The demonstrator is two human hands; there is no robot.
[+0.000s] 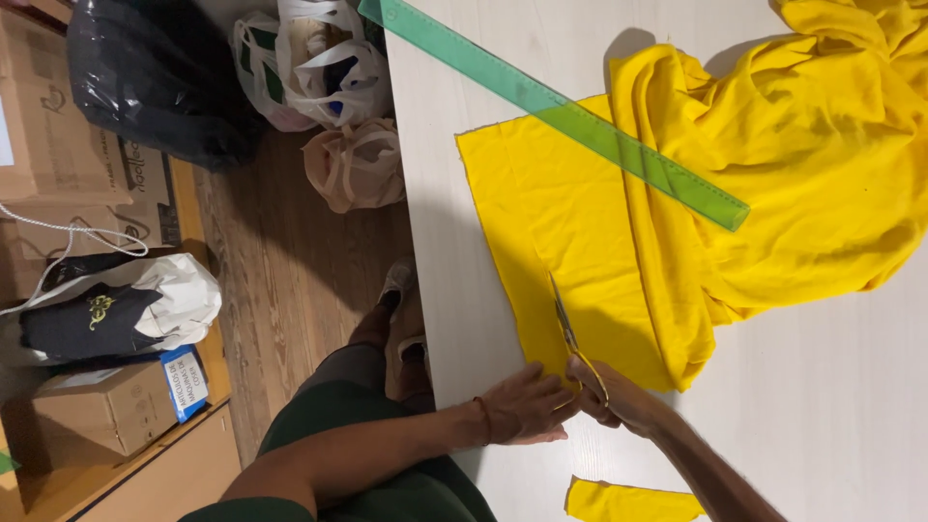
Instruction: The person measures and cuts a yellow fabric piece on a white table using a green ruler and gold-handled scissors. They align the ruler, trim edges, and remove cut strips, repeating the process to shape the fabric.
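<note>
Right grip (619, 394) closed around scissors (570, 338), yellow fabric (570, 222)

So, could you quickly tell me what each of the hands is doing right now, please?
Left hand: open, pressing flat on the yellow fabric.
Right hand: closed on the scissors, blades in the fabric.

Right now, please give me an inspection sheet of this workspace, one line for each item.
Surface: white table, mostly bare.
Job's things: yellow fabric, flat near the edge, bunched farther off; scissors cutting into it.
Clutter: green ruler across the fabric; yellow scrap.
Grips: left hand pressing flat on the fabric edge; right hand closed on the scissors.
Cables: nothing seen.
Surroundings: wooden floor, bags, cardboard boxes.
</note>
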